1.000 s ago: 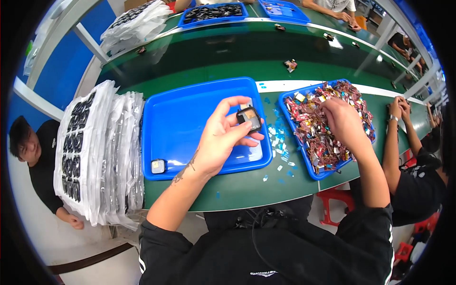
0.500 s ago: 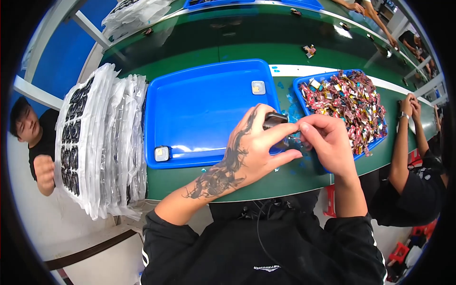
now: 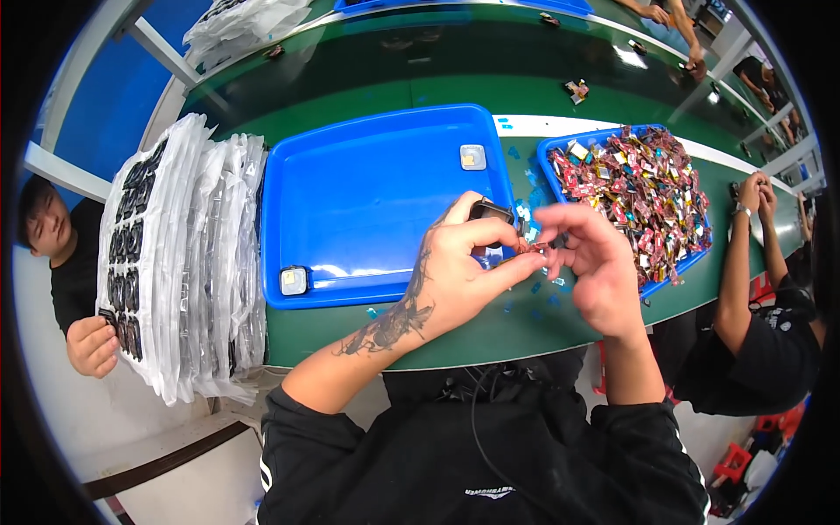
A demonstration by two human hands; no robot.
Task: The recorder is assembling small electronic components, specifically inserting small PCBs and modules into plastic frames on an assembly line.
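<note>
My left hand point(image 3: 464, 267) grips a small black square part point(image 3: 492, 212) over the near right corner of the large blue tray point(image 3: 376, 184). My right hand point(image 3: 591, 262) is close beside it, its fingertips pinching a small reddish piece point(image 3: 534, 247) that touches the black part. Two small square parts lie in the large blue tray, one point(image 3: 294, 280) near its front left corner, the other point(image 3: 472, 156) near its far right edge. A second blue tray point(image 3: 555, 147) to the right is heaped with small red and mixed-colour pieces point(image 3: 639, 188).
A tall stack of clear bags with black parts point(image 3: 175, 254) stands at the left table end. A person point(image 3: 74, 271) sits beyond it on the left; another person point(image 3: 757, 289) works at the right. Blue scraps point(image 3: 525, 289) litter the green table point(image 3: 394, 79).
My right hand left the heaped tray and came over to my left hand. Both hands moved nearer to me, and a square part now lies at the tray's far right.
</note>
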